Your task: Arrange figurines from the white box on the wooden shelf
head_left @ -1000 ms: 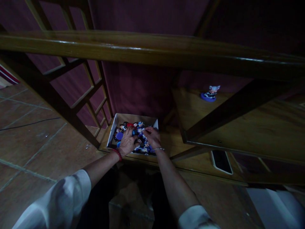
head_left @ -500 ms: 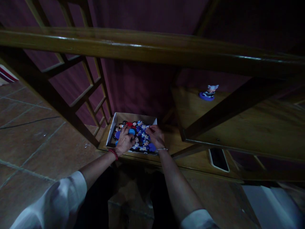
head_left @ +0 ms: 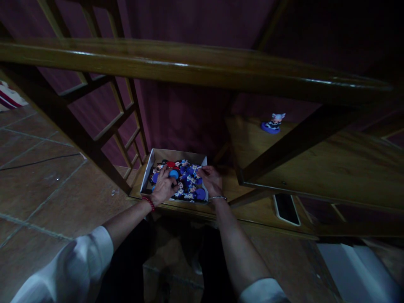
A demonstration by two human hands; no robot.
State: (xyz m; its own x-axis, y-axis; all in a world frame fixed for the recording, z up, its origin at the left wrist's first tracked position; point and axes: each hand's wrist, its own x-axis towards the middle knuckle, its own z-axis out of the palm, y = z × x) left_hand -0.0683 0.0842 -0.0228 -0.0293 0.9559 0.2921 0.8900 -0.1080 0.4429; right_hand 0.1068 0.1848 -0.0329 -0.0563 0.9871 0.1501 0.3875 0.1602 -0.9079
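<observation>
A shallow open cardboard box (head_left: 147, 172) with white outer sides stands on the low wooden shelf. Small figurines (head_left: 190, 179) fill it, several in blue and white, others in red and black, some on round purple or blue bases. My left hand (head_left: 164, 186), wearing a red bead bracelet, reaches in over the left part, its fingers apart and resting on the figurines. At the box's right wall is my right hand (head_left: 212, 181), with a silvery bangle. Its fingertips are drawn together beside the blue figurines; what they grip is hidden.
A single figurine on a purple base (head_left: 272, 123) sits on the raised wooden shelf (head_left: 303, 164) at right. A phone (head_left: 286, 208) lies on the lower ledge. A wooden rail (head_left: 183, 63) crosses above my hands, and a lattice panel (head_left: 116, 113) stands left.
My right hand has shifted slightly right, towards the box's wall, uncovering more of the blue figurines. My left hand stays nearly in place. The view has turned a little.
</observation>
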